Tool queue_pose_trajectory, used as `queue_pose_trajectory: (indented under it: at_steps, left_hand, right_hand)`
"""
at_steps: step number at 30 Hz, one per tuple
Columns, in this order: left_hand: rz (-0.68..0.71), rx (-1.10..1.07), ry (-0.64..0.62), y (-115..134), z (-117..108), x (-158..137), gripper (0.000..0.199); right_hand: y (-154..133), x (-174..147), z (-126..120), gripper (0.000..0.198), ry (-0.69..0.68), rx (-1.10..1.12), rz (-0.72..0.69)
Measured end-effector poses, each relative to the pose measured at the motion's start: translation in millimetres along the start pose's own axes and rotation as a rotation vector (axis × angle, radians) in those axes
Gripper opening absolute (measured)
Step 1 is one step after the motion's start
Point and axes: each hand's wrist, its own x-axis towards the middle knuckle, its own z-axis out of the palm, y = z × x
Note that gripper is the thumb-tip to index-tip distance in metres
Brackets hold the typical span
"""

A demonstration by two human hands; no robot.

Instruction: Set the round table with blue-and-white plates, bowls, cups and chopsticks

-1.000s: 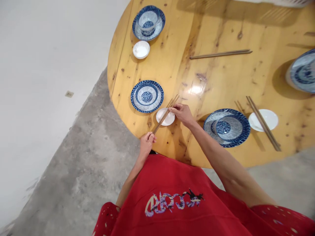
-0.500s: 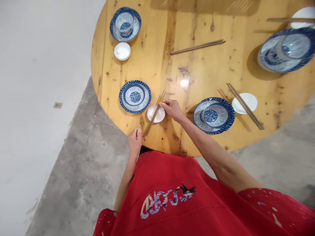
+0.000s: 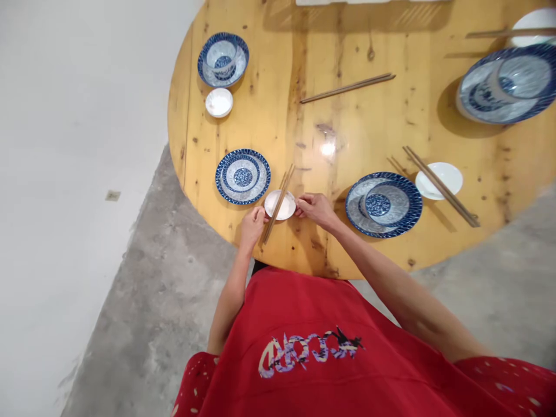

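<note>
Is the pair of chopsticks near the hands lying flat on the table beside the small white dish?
No, the chopsticks rest across the small white dish, one end propped on it.

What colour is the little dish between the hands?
Plain white, seen in the head view: the little dish lies under a pair of brown chopsticks.

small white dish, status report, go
Left hand and right hand at opposite rims of small white dish. Chopsticks lie across it. Blue plate close beside.

Left hand (image 3: 253, 220) and right hand (image 3: 315, 207) reach forward, fingers curled.
</note>
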Motion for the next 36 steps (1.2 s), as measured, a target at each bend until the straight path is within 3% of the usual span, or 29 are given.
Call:
queue_pose_trajectory:
  at_steps: [28,32,36]
  left_hand:
    - [0.005,0.083,0.006,3,-1,3,0.023]
    - [-0.045,0.101,0.058,-2,-10,-7,0.025]
    - [-0.023,0.15,0.142,-12,-20,-22,0.026]
  right_hand:
    - [3,6,2,0.018,-0.04,-0.033,-0.001]
    - [-8,24,-19,0.019,0.041,-0.104,-0.047]
    - [-34,61,-61,0.019,0.224,-0.327,-0.206]
